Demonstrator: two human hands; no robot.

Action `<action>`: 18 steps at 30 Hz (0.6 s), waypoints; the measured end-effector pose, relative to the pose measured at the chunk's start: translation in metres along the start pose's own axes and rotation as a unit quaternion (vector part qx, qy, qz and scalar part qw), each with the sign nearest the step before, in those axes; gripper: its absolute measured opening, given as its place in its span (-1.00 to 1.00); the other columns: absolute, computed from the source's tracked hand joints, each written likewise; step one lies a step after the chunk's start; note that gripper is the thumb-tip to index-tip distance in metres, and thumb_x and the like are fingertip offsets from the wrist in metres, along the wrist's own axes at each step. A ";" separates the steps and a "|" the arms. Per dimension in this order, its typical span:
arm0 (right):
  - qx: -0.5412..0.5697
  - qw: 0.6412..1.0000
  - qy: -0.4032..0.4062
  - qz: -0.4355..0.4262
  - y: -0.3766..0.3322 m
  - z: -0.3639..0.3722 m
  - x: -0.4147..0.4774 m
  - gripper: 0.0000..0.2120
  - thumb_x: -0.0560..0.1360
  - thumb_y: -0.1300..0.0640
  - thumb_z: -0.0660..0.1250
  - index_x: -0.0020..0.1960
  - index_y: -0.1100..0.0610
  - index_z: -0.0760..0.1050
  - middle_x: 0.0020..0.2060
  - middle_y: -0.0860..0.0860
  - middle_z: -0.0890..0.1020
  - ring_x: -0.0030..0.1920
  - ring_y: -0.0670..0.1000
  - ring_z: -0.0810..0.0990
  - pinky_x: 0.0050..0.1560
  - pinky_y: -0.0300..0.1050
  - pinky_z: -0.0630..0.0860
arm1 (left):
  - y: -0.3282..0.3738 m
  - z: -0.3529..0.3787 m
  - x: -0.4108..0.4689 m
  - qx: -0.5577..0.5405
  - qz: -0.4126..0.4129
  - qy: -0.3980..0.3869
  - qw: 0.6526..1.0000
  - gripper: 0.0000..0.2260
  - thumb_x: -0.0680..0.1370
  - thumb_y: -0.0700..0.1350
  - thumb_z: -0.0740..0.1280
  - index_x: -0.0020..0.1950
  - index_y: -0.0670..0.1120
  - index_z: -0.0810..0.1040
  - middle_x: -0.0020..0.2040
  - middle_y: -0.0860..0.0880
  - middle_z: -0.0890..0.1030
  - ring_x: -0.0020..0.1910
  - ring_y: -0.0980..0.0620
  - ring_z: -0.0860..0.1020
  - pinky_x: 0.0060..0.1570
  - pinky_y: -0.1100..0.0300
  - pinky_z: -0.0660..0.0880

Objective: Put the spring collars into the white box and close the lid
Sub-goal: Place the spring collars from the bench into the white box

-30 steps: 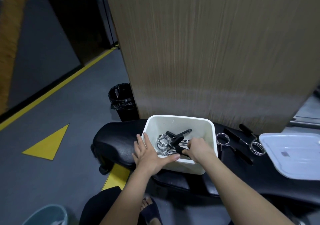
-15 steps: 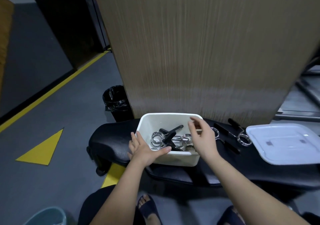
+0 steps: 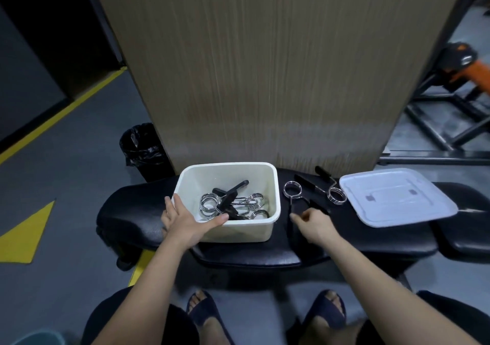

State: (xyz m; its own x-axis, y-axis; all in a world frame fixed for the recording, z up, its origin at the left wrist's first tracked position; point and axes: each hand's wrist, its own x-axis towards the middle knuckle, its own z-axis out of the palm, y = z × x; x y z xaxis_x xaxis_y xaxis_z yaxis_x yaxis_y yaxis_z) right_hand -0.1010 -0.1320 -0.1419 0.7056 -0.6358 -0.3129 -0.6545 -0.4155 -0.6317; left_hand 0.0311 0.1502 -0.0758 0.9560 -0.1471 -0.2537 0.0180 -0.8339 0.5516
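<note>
Two spring collars are still lying outside the white box (image 3: 238, 228) as we are sitting at the black padded bench (image 3: 127, 217): the nearer collar (image 3: 292, 189) is resting just to the right of the box, its chrome coil toward the wooden panel (image 3: 265, 66) and its black handles running back toward us, and the farther collar (image 3: 336, 194) is lying between that one and the white lid (image 3: 395, 199), its coil close to the lid's left edge. We are bracing the box with our left hand (image 3: 185, 220), fingers spread along the near left corner and the thumb stretching across the front rim, so the hand is gripping the box wall and nothing else. We are reaching with our right hand (image 3: 315, 224) toward the handle end of the nearer collar; the fingers are curling loosely, narrowly parted, and we cannot tell whether the fingertips are already touching the black handle or are just short of it. Several collars are piling up inside the box (image 3: 233, 202), chrome coils tangled with black grips. The lid is lying flat on the bench to the right, well apart from the box, which is standing uncovered. A black-lined bin (image 3: 140, 148) is standing on the grey floor beside the panel.
</note>
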 end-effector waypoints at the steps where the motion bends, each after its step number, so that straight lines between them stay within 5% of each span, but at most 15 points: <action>1: -0.015 1.000 -0.006 0.003 -0.002 0.011 0.001 -0.52 0.48 -0.24 0.33 0.01 0.21 0.56 -0.05 0.16 0.70 0.02 0.21 0.66 0.04 -0.03 0.56 | 0.000 0.000 0.000 0.000 0.000 -0.001 1.000 0.40 0.07 0.53 0.45 0.59 -0.05 -0.28 0.60 -0.05 -0.29 0.57 -0.14 -0.22 0.53 -0.09 -0.07; 5: -0.019 0.999 0.000 0.042 -0.010 0.038 0.011 -0.42 0.47 -0.23 0.36 0.17 0.26 0.39 0.15 0.25 0.59 0.11 0.28 0.62 0.11 0.05 0.56 | 0.000 0.000 -0.001 0.003 0.003 -0.004 1.000 0.40 0.08 0.53 0.44 0.59 -0.06 -0.28 0.60 -0.04 -0.29 0.56 -0.13 -0.22 0.53 -0.08 -0.07; 12: -0.041 0.998 0.018 0.039 -0.012 0.038 0.020 -0.77 0.52 -0.04 0.26 -0.11 0.14 0.39 -0.08 0.20 0.68 -0.14 0.25 0.69 -0.05 -0.02 0.59 | -0.002 0.001 0.004 -0.001 0.001 0.002 1.000 0.40 0.07 0.53 0.43 0.59 -0.06 -0.29 0.60 -0.03 -0.30 0.56 -0.14 -0.22 0.52 -0.04 -0.10; 16: 0.012 0.998 0.059 0.030 -0.009 0.032 0.013 -0.75 0.55 -0.03 0.26 -0.18 0.12 0.38 -0.11 0.18 0.66 -0.04 0.28 0.63 -0.05 -0.01 0.49 | -0.001 0.001 0.003 0.003 0.004 0.002 1.000 0.40 0.08 0.53 0.43 0.59 -0.06 -0.29 0.60 -0.04 -0.30 0.56 -0.14 -0.22 0.52 -0.05 -0.09; 18: 0.048 0.996 0.080 0.006 -0.011 0.027 0.008 -0.70 0.55 -0.08 0.25 -0.23 0.11 0.34 -0.22 0.14 0.66 -0.14 0.25 0.64 -0.10 0.03 0.54 | -0.002 0.001 0.003 0.000 0.006 0.002 1.000 0.40 0.08 0.53 0.43 0.59 -0.05 -0.29 0.60 -0.03 -0.30 0.56 -0.13 -0.22 0.52 -0.06 -0.07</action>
State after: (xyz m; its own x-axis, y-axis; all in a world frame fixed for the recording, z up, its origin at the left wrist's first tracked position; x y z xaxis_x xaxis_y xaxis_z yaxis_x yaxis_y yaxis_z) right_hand -0.0808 -0.1155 -0.1569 0.6407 -0.7387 -0.2094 -0.6284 -0.3477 -0.6959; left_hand 0.0333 0.1507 -0.0783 0.9572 -0.1554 -0.2441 0.0066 -0.8316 0.5554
